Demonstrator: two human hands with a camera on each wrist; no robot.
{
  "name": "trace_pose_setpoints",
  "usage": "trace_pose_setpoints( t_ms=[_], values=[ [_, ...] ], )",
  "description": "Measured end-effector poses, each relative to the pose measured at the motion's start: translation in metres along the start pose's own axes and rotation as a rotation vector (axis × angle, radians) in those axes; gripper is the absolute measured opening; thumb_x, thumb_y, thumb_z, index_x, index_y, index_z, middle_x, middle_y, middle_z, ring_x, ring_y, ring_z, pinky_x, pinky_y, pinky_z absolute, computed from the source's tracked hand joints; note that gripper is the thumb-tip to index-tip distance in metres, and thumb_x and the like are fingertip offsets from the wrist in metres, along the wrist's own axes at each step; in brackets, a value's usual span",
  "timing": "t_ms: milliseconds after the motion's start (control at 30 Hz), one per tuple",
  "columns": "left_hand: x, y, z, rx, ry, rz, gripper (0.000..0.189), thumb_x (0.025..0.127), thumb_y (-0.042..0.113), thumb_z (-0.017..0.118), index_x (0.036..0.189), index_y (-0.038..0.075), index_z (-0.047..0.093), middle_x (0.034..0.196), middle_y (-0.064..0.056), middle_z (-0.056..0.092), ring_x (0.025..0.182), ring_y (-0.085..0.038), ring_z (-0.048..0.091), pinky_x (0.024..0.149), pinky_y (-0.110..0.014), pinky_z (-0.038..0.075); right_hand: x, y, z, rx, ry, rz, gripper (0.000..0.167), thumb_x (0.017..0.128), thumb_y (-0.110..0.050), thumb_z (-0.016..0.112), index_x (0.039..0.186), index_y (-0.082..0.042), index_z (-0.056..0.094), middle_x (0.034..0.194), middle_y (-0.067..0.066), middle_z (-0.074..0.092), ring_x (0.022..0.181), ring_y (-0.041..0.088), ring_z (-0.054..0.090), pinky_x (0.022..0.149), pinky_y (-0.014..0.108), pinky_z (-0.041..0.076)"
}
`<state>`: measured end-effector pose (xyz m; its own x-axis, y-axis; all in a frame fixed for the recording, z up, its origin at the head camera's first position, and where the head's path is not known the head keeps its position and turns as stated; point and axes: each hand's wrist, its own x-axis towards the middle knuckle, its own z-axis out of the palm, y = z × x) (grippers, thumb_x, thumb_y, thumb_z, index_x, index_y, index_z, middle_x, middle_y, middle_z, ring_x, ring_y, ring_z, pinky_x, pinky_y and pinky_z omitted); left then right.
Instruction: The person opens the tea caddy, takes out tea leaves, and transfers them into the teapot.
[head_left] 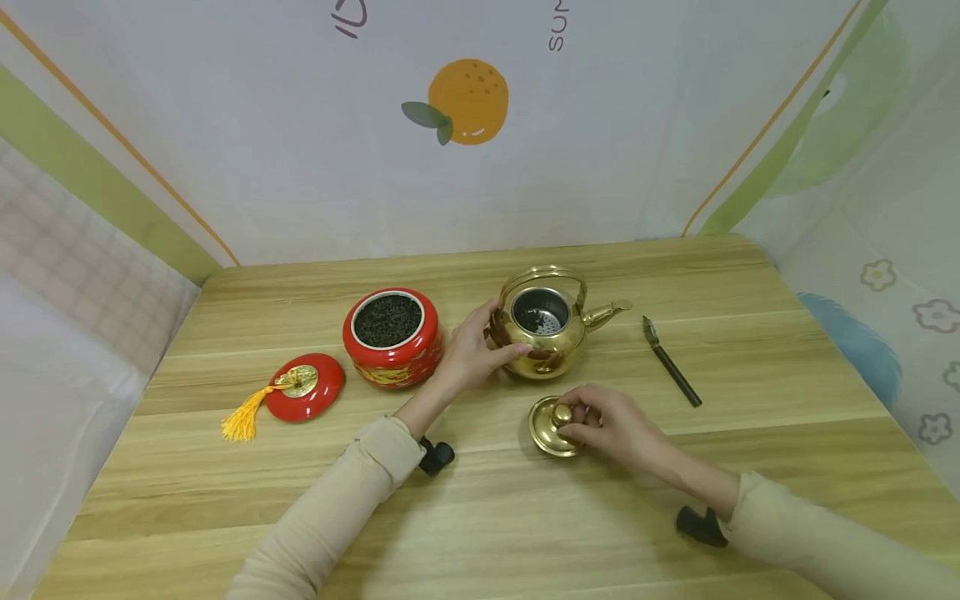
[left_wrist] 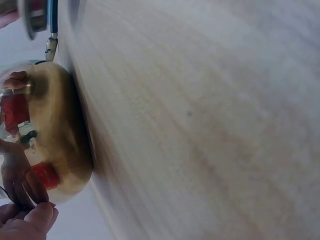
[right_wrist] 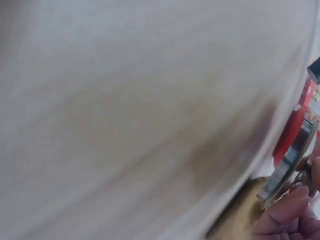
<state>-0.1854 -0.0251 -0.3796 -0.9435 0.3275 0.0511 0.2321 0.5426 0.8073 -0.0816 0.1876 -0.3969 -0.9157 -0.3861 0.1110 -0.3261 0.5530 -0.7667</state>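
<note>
A brass teapot (head_left: 551, 354) stands uncovered, its upright handle over the opening and its spout to the right. Inside its strainer (head_left: 542, 315) lie some dark leaves. My left hand (head_left: 472, 350) holds the pot's left side, thumb across the front and fingers toward the back; in the left wrist view the fingertips (left_wrist: 42, 215) meet the shiny wall. Just in front of the pot, my right hand (head_left: 611, 421) pinches the knob of the brass lid (head_left: 546, 437). The right wrist view shows this lid (right_wrist: 290, 165) tilted and raised off the table.
Left of the teapot is a red jar (head_left: 393, 367) full of dark loose tea (head_left: 387, 321). Its red lid (head_left: 318, 396), with a yellow tassel (head_left: 242, 421), lies farther left. A dark pen-like tool (head_left: 675, 375) with a metal tip lies right of the spout. Printed curtains surround the wooden table (head_left: 480, 542).
</note>
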Motion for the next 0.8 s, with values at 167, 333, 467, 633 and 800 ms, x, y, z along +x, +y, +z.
trace_pose_setpoints(
  t_ms=[167, 333, 467, 633, 800],
  values=[
    [0.000, 0.000, 0.000, -0.004, -0.002, 0.000, 0.086, 0.076, 0.035, 0.078, 0.145, 0.010, 0.034, 0.148, -0.009, 0.039, 0.135, -0.026, 0.036, 0.110, -0.042, 0.034, 0.001, -0.006, -0.012, 0.014, 0.029, -0.011, 0.022, 0.078, -0.004, 0.073, 0.099, 0.000, 0.066, 0.074, -0.003, 0.059, 0.062, 0.001, 0.050, 0.053, 0.019, 0.047],
    [0.001, -0.002, 0.000, -0.019, 0.000, 0.014, 0.084, 0.077, 0.034, 0.078, 0.145, 0.009, 0.035, 0.147, -0.009, 0.040, 0.136, -0.025, 0.036, 0.111, -0.042, 0.032, 0.006, -0.013, -0.024, 0.000, 0.090, -0.056, 0.023, 0.077, 0.000, 0.073, 0.099, 0.002, 0.065, 0.073, -0.002, 0.059, 0.062, 0.001, 0.050, 0.053, 0.019, 0.048],
    [0.001, -0.002, 0.001, -0.030, 0.004, 0.034, 0.081, 0.077, 0.033, 0.078, 0.143, 0.011, 0.038, 0.143, -0.009, 0.044, 0.133, -0.024, 0.039, 0.110, -0.041, 0.034, 0.012, -0.018, -0.030, 0.017, 0.130, -0.075, 0.024, 0.077, 0.001, 0.072, 0.100, 0.005, 0.064, 0.073, 0.000, 0.060, 0.062, 0.002, 0.050, 0.053, 0.019, 0.048],
    [0.001, -0.002, 0.001, -0.034, 0.011, 0.050, 0.079, 0.076, 0.031, 0.079, 0.142, 0.013, 0.040, 0.139, -0.008, 0.049, 0.129, -0.023, 0.044, 0.107, -0.041, 0.038, 0.020, -0.022, -0.034, 0.011, 0.171, -0.050, 0.024, 0.080, -0.001, 0.072, 0.102, 0.005, 0.065, 0.072, 0.001, 0.059, 0.062, 0.003, 0.051, 0.054, 0.019, 0.047],
    [0.001, -0.002, 0.001, -0.034, 0.007, 0.040, 0.081, 0.076, 0.029, 0.079, 0.143, 0.011, 0.038, 0.143, -0.009, 0.045, 0.130, -0.025, 0.044, 0.105, -0.040, 0.040, 0.030, -0.024, -0.036, -0.014, 0.222, -0.035, 0.025, 0.082, -0.004, 0.071, 0.105, 0.003, 0.064, 0.072, 0.001, 0.058, 0.062, 0.006, 0.051, 0.052, 0.019, 0.046]
  ],
)
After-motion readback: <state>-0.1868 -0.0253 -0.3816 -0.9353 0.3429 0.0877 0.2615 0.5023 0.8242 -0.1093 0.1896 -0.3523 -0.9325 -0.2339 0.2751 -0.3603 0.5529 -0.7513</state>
